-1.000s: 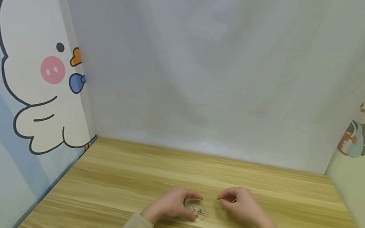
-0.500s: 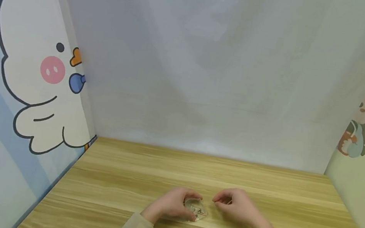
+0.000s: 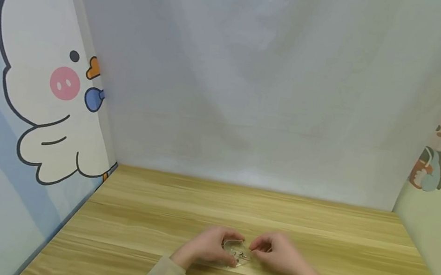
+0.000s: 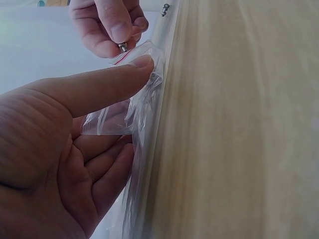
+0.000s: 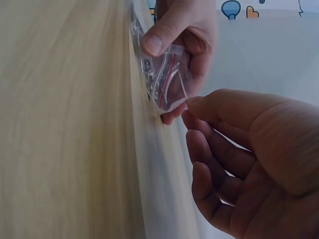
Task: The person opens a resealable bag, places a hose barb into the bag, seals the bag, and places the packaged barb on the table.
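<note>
In the head view my left hand (image 3: 213, 245) holds a small clear zip bag (image 3: 236, 251), open toward the right, with several tiny metal pieces (image 3: 242, 254) inside. The left thumb presses the bag (image 4: 119, 117) from above, near its red zip line (image 4: 124, 56). Right at the bag's mouth, my right hand (image 3: 278, 252) pinches a small silvery metal piece (image 4: 122, 47) between thumb and fingertip. Its other fingers are loosely curled in the right wrist view, where thumb and fingertip sit at the edge of the bag (image 5: 172, 94).
The wood-grain table (image 3: 178, 197) lies under both hands. Another small metal piece (image 4: 165, 9) shows beyond the bag in the left wrist view. A pale curtain-like backdrop (image 3: 244, 89) stands behind, with printed cartoon panels at left and right.
My right hand has moved left and slightly down, from a gap beside the bag to its mouth. The left hand and the bag have stayed in place.
</note>
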Demonstrator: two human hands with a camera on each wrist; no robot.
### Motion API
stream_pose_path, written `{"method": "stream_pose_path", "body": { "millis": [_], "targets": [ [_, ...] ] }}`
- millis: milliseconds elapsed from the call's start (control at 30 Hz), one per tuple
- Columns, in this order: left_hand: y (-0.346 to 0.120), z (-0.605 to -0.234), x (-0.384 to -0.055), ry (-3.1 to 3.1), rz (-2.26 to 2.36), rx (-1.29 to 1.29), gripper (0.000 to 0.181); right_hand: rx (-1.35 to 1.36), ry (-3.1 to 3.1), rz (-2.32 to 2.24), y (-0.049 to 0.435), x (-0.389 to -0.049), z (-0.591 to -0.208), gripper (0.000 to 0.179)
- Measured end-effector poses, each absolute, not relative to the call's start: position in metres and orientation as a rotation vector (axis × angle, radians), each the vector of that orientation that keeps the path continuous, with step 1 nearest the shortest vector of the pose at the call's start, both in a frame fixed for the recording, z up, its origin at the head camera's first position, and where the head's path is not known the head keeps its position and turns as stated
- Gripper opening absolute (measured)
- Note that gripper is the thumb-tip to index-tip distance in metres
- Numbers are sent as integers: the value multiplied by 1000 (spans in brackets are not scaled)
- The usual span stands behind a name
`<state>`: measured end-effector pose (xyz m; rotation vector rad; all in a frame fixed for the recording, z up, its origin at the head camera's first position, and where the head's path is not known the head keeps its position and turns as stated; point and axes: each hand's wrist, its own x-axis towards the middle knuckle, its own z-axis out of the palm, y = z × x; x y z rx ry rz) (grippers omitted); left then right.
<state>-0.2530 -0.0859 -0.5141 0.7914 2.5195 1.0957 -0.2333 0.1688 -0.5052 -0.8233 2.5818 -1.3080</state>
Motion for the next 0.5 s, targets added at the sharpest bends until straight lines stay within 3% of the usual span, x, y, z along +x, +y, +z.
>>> {"method": "stream_pose_path", "body": {
  "millis": [500],
  "targets": [
    [-86, -515, -254, 2500, 1118, 778, 63, -750, 2623, -1273, 153, -224, -504, 4]
  ]
}}
